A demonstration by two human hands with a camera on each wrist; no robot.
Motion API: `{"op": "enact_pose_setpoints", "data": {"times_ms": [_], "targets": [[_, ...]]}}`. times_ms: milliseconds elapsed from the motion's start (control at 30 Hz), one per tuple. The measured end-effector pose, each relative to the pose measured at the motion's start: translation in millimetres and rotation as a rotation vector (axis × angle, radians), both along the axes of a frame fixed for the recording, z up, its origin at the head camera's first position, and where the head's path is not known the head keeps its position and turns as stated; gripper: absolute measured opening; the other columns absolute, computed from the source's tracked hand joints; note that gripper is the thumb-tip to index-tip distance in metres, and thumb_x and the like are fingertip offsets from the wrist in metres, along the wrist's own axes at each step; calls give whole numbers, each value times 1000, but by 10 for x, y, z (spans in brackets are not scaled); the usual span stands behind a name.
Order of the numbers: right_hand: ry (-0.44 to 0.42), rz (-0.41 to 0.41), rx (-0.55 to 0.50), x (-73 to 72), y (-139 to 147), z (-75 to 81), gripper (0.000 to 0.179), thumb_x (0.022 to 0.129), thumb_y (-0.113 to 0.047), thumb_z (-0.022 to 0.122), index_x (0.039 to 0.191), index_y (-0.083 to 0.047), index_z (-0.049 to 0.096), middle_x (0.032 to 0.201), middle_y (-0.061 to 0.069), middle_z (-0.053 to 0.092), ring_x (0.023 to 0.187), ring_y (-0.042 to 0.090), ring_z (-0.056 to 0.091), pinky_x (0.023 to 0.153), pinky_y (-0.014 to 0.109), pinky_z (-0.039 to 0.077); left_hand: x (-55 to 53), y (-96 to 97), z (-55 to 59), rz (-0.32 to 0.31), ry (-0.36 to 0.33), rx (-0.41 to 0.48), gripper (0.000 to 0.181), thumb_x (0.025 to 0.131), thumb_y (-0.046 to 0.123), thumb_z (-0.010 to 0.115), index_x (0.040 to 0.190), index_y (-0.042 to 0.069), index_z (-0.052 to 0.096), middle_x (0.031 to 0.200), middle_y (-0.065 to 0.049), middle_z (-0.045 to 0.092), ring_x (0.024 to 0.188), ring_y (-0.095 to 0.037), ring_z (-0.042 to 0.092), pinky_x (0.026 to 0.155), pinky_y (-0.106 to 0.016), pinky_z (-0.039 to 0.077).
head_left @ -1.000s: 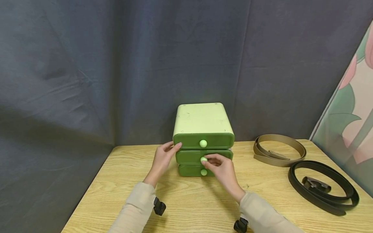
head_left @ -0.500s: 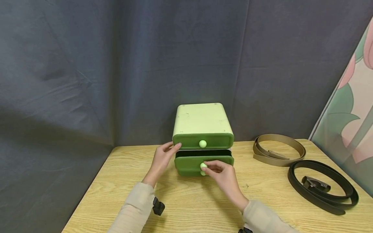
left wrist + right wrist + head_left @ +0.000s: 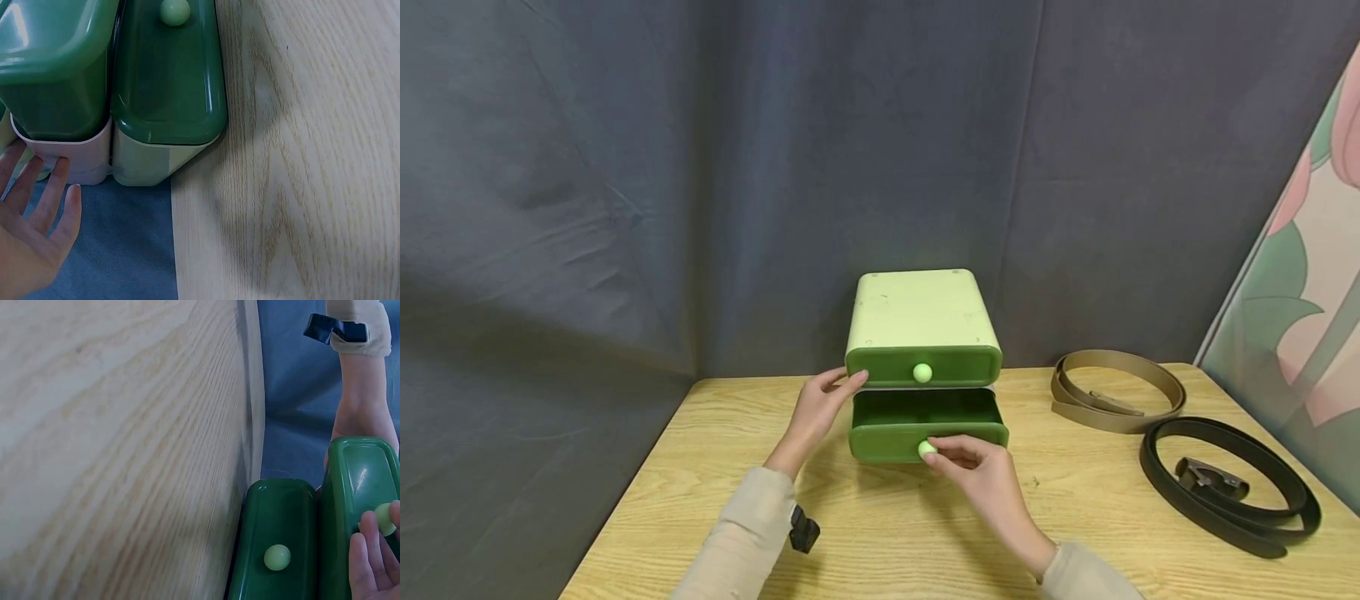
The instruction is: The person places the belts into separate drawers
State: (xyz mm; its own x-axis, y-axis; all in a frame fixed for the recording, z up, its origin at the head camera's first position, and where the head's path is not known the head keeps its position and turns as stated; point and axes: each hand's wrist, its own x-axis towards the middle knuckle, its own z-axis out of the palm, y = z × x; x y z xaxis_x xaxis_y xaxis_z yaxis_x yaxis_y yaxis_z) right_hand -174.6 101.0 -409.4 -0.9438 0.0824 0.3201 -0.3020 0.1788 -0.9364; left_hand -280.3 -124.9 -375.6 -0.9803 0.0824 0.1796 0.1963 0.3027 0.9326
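**Glossy green middle drawer (image 3: 889, 445) stands open**

The right hand (image 3: 981, 471) pinches its pale-green ball knob (image 3: 927, 451); the left hand (image 3: 816, 408), fingers extended, touches the three-tier green cabinet (image 3: 922, 308). Wrist views show the closed green bottom drawer (image 3: 276, 512) the head camera misses.

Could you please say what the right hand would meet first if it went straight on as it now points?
Most likely the dark-green front of the open middle drawer, just behind the round pale-green knob the right hand pinches; the exact gap is unclear.
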Motion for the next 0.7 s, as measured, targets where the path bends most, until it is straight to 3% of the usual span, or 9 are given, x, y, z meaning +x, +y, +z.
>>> {"op": "enact_pose_setpoints", "data": {"times_ms": [233, 700], "targets": [[-36, 28, -8, 111, 23, 24, 21, 80, -5, 81, 101, -2, 78, 87, 9, 75, 72, 20, 72, 72, 25, 57, -8, -20, 4, 1, 7, -43, 63, 90, 51, 68, 135, 7, 61, 136, -12, 59, 116, -28, 60, 100, -48, 46], [-49, 91, -6, 292, 70, 12, 23, 83, -8, 80, 104, 1, 76, 92, 11, 75, 76, 18, 72, 74, 26, 57, -6, -22, 4, -8, 8, -42, 61, 92, 49, 67, 135, 6, 61, 136, -13, 59, 115, -29, 61, 95, -47, 49]]}}
